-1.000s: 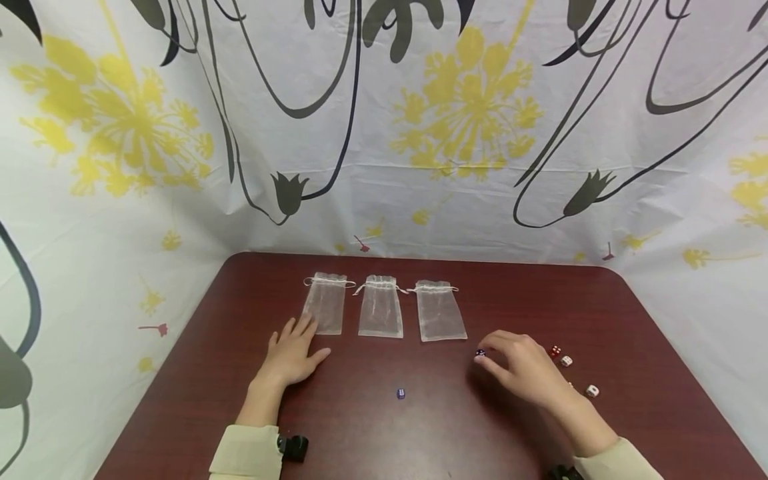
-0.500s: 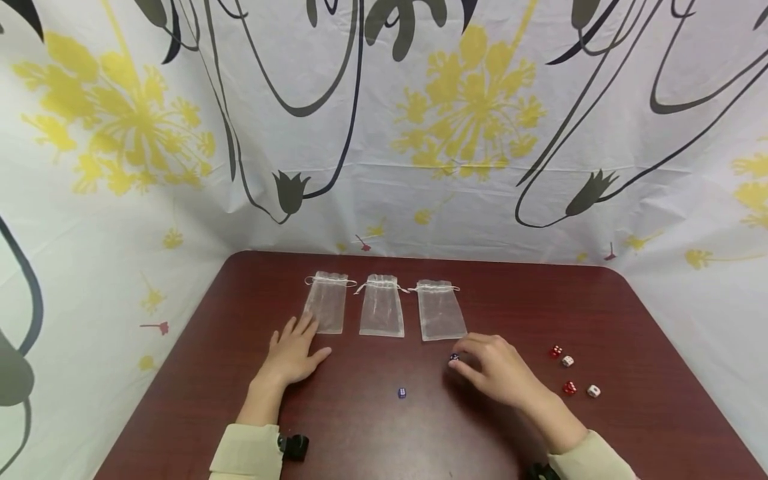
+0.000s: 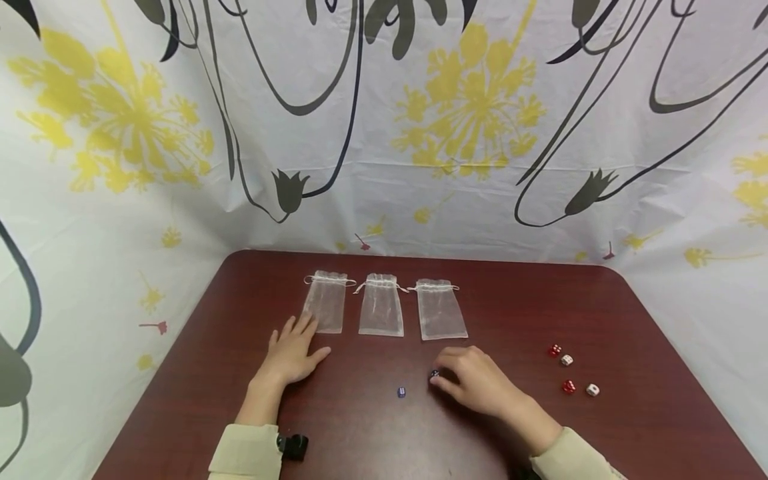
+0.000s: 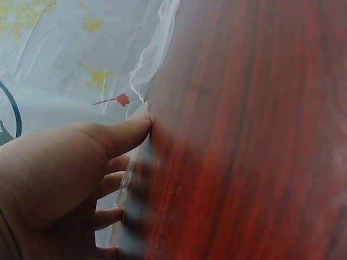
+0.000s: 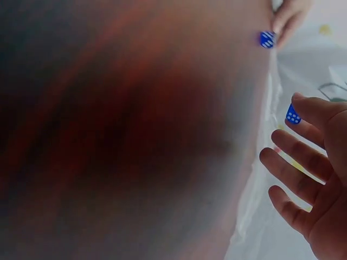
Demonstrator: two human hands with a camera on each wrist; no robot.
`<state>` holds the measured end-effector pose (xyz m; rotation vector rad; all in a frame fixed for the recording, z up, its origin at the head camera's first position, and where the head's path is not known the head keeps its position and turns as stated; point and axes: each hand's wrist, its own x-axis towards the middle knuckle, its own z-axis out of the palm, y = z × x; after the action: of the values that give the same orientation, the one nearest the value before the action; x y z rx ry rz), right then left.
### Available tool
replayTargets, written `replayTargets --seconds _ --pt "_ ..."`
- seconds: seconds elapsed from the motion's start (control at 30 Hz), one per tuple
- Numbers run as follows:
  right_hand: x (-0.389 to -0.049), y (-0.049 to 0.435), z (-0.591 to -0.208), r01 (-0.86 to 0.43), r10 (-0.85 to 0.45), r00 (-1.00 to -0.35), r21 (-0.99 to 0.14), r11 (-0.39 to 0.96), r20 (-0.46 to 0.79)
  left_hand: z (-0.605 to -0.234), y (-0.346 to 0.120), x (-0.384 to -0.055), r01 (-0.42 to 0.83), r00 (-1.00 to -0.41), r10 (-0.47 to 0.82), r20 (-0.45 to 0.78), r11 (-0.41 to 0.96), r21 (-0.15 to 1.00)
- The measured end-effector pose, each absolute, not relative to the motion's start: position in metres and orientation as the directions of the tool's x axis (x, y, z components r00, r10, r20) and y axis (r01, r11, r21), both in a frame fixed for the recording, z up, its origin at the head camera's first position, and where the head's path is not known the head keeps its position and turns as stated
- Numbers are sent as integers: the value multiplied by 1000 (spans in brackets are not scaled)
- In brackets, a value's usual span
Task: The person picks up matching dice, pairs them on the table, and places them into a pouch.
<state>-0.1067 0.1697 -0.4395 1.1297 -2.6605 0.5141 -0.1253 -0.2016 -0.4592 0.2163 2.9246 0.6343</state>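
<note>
Left hand (image 3: 291, 353) lies palm down on the dark red bench (image 3: 354, 447), fingers straight and spread wide, thumb out to the side; nothing in its grip. Its fingertips overlap the near left corner of the left bag (image 3: 330, 307), a sheer white pouch lying flat with its cord at the far end. Right hand (image 3: 474, 380) is narrow at thumb and index finger, which pinch a blue die (image 5: 293, 114) with white pips; the other fingers extend apart in the right wrist view. Cannot tell whether the held die touches the bench. A second die (image 3: 401, 392), also blue, sits on the bench between the hands, closer to the right hand and just left of its fingertips. Middle bag (image 3: 381, 310) lies beyond and between the hands; right bag (image 3: 441, 312) lies just beyond the right hand's fingers, apart from them. Both match the left bag, cords at far ends. Well right of the right hand, four dice in two pairs: far red die (image 3: 555, 350) beside far white die (image 3: 567, 360), near red die (image 3: 569, 387) beside near white die (image 3: 593, 390). Past both hands, a white cloth (image 3: 372, 147) printed with yellow flowers hangs behind the bench.
</note>
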Motion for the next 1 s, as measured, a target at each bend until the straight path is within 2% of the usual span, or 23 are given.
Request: replayTargets --seconds 0.2,0.73,1.0 --pt "-105 164 -447 -736 -691 -676 -176 654 256 -459 -202 -124 105 -981 164 -105 900 424" --pt "-103 160 -454 -776 -729 -626 -128 618 277 -459 -202 -126 90 -979 158 -125 898 431" --pt "-104 164 -452 -728 -680 -683 -172 664 265 -451 -201 -136 82 -979 157 -127 883 463"
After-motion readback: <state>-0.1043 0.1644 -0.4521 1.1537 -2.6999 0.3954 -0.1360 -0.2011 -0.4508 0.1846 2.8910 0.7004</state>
